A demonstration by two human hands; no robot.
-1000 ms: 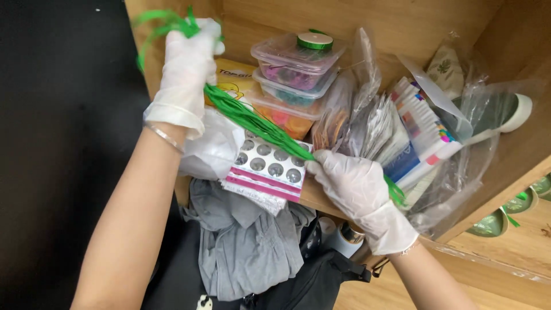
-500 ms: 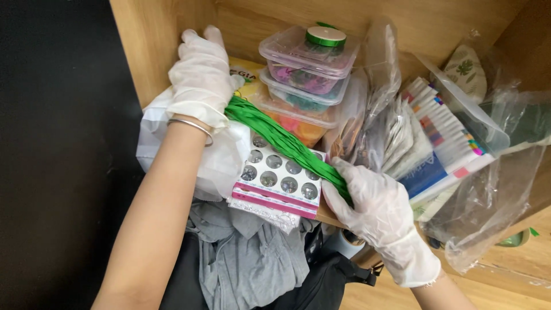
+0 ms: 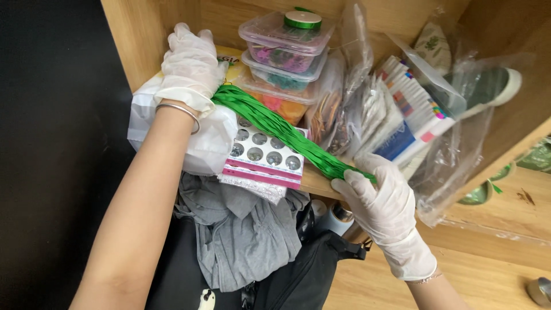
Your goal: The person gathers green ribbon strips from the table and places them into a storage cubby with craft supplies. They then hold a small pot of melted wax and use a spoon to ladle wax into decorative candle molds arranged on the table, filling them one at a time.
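Here my two gloved hands hold one green bundle [image 3: 287, 135] of strands stretched across the front edge of the shelf [image 3: 313, 185]. My left hand [image 3: 192, 66] is closed around its upper end near the shelf's left wall; my right hand [image 3: 381, 198] grips the lower end just past the front edge. Behind the bundle stand three stacked tubs [image 3: 284, 63], one green spool [image 3: 302, 20] on top. Under it lies one card of round studs [image 3: 264, 156].
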